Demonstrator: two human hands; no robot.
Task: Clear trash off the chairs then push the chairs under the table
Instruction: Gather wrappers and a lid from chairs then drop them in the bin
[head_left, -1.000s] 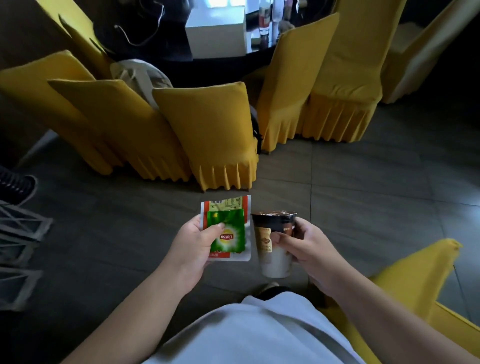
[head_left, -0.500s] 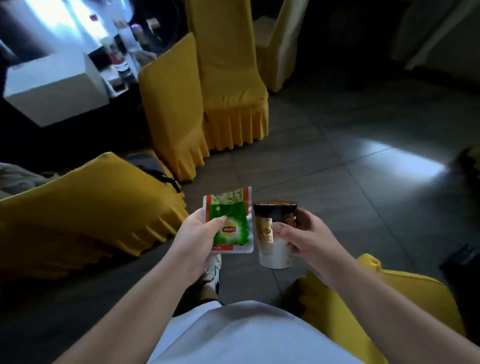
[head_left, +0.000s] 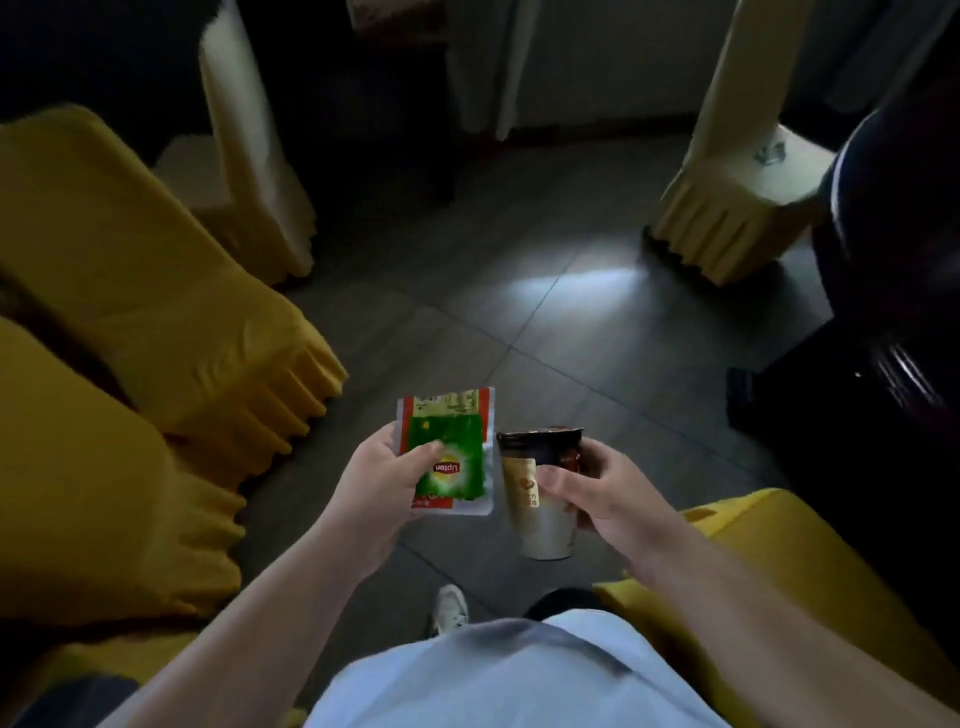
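Left hand (head_left: 379, 483) pinching flat green-and-white foil Lipton wrapper (head_left: 448, 457), thumb on top. Right hand (head_left: 602, 493) gripping tall dark-lidded beige paper cup (head_left: 540, 488), upright, just beside wrapper, above grey tiled floor (head_left: 519, 322). Yellow fabric-covered chairs (head_left: 156, 291) at left, pale one (head_left: 737, 171) far right.

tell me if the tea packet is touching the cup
Apart. The head view shows a strip of dark floor between the tea packet in the left hand and the cup in the right hand.

floor (head_left: 519, 322): dark grey tiles | on it: yellow-covered chairs (head_left: 171, 291), white shoe (head_left: 451, 609)
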